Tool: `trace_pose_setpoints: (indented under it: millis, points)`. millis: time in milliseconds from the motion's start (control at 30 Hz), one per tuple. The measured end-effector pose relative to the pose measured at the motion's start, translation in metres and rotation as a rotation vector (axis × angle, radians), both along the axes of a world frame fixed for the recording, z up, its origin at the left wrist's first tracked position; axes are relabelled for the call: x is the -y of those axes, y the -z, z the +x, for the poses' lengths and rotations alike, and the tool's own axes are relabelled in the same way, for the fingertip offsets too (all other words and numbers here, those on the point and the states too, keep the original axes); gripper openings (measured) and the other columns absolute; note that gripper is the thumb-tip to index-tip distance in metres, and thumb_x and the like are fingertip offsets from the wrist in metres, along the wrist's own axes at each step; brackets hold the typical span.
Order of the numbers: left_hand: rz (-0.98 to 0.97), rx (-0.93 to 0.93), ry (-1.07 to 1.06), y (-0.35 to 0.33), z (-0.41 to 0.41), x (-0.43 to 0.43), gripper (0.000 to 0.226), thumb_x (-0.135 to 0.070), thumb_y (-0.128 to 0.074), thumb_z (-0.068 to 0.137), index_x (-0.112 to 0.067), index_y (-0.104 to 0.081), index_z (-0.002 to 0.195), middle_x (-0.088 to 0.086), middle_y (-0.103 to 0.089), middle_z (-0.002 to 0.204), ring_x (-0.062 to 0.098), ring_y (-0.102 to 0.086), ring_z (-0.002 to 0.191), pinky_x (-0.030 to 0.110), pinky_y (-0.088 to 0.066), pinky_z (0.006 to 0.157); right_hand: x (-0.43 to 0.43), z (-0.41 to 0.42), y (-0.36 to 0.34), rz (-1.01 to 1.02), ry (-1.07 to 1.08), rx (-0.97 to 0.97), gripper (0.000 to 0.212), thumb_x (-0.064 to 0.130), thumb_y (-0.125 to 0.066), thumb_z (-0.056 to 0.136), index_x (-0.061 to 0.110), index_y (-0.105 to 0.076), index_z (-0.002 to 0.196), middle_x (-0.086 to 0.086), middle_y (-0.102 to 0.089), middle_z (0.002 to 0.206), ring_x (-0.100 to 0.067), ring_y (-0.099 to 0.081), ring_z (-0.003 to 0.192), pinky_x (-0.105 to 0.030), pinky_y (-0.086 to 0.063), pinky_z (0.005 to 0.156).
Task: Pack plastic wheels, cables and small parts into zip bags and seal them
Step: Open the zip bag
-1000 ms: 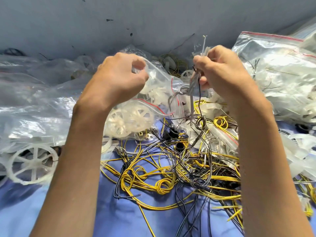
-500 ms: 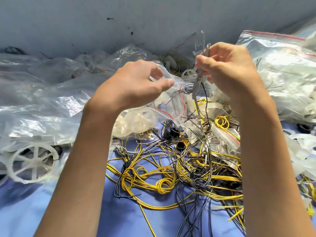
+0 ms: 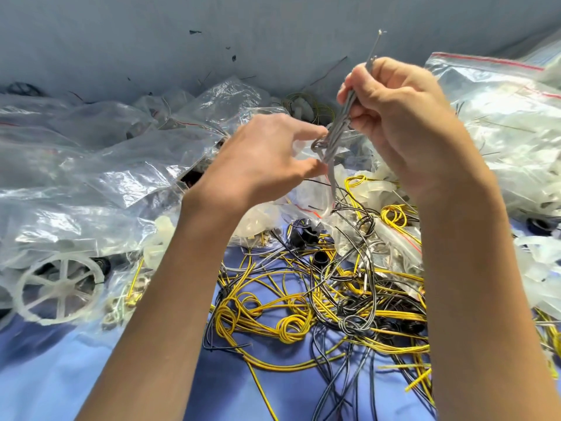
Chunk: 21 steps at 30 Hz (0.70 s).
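Grey wire, a folded bundle (image 3: pixel 340 123) of it, stands nearly upright in my right hand (image 3: pixel 397 117), fingers curled tight round its upper part, a bare end poking out above my knuckles. My right hand is higher than it was a second ago, so the bundle hangs free of the tangle of yellow and black cables (image 3: pixel 303 299) on the blue cloth (image 3: pixel 60 375). My left hand (image 3: pixel 264 165) has changed more: it was gripping the mouth of the zip bag (image 3: pixel 303 192) with the wheels inside, and now it has come across to the bundle, forefinger and thumb spread either side of the wound loop at its middle. Whether they have closed on the wire I cannot tell. The bag has slumped below my hands, mouth unheld, as far as I can see. I judge that loading has paused while I tidy the bundle; the bag must be reopened before it goes in.
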<state>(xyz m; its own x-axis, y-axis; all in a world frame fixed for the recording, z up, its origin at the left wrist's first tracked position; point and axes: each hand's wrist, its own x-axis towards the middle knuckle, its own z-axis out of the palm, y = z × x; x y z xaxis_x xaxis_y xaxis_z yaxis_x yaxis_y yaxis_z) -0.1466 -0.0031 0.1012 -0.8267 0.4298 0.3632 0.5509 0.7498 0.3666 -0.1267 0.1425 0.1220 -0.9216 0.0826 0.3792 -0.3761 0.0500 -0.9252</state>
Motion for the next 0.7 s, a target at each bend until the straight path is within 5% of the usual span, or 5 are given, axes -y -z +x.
trace_pose_setpoints:
  millis: [200, 367, 467, 567, 700]
  points:
    - [0.091, -0.036, -0.04, 0.004, -0.003, -0.001, 0.017, -0.04, -0.059, 0.088, -0.038, -0.071, 0.1, -0.014, -0.048, 0.067, 0.019, -0.044, 0.079, 0.028, -0.035, 0.07, 0.001, 0.003, -0.002, 0.027, 0.005, 0.037, 0.029, 0.015, -0.041, 0.101, 0.016, -0.05, 0.074, -0.001, -0.059, 0.075, 0.0, -0.049, 0.053, -0.011, -0.042, 0.055]
    - [0.051, -0.103, -0.14, 0.005, -0.002, -0.003, 0.027, -0.039, -0.054, 0.09, -0.029, -0.054, 0.065, -0.012, -0.045, 0.064, 0.026, -0.045, 0.078, 0.031, -0.028, 0.063, 0.0, -0.002, -0.001, 0.097, 0.134, 0.136, 0.026, 0.022, -0.04, 0.102, 0.02, -0.046, 0.077, 0.002, -0.064, 0.082, -0.001, -0.057, 0.06, -0.01, -0.045, 0.054]
    - [0.036, -0.176, -0.176, 0.006, -0.003, -0.005, 0.025, -0.039, -0.052, 0.089, -0.022, -0.058, 0.072, -0.001, -0.055, 0.074, 0.032, -0.05, 0.084, 0.033, -0.029, 0.061, 0.0, -0.004, 0.003, 0.161, 0.133, 0.181, 0.012, 0.027, -0.052, 0.097, 0.017, -0.049, 0.089, 0.0, -0.063, 0.087, -0.007, -0.061, 0.067, -0.018, -0.052, 0.064]
    - [0.063, -0.219, -0.229, 0.006, -0.004, -0.005, 0.022, -0.036, -0.052, 0.086, -0.021, -0.067, 0.084, 0.006, -0.063, 0.085, 0.035, -0.053, 0.086, 0.032, -0.03, 0.06, -0.002, -0.004, 0.009, 0.26, 0.09, 0.207, 0.04, 0.027, -0.072, 0.083, 0.016, -0.051, 0.114, 0.006, -0.065, 0.088, 0.003, -0.064, 0.067, -0.018, -0.055, 0.067]
    - [0.12, -0.204, -0.277, 0.006, -0.005, -0.004, 0.023, -0.041, -0.055, 0.085, -0.026, -0.071, 0.086, 0.005, -0.064, 0.087, 0.033, -0.054, 0.085, 0.031, -0.033, 0.063, -0.005, -0.008, 0.015, 0.395, 0.098, 0.196, 0.056, 0.017, -0.077, 0.075, 0.021, -0.046, 0.122, 0.005, -0.068, 0.09, -0.011, -0.065, 0.079, -0.036, -0.057, 0.083]
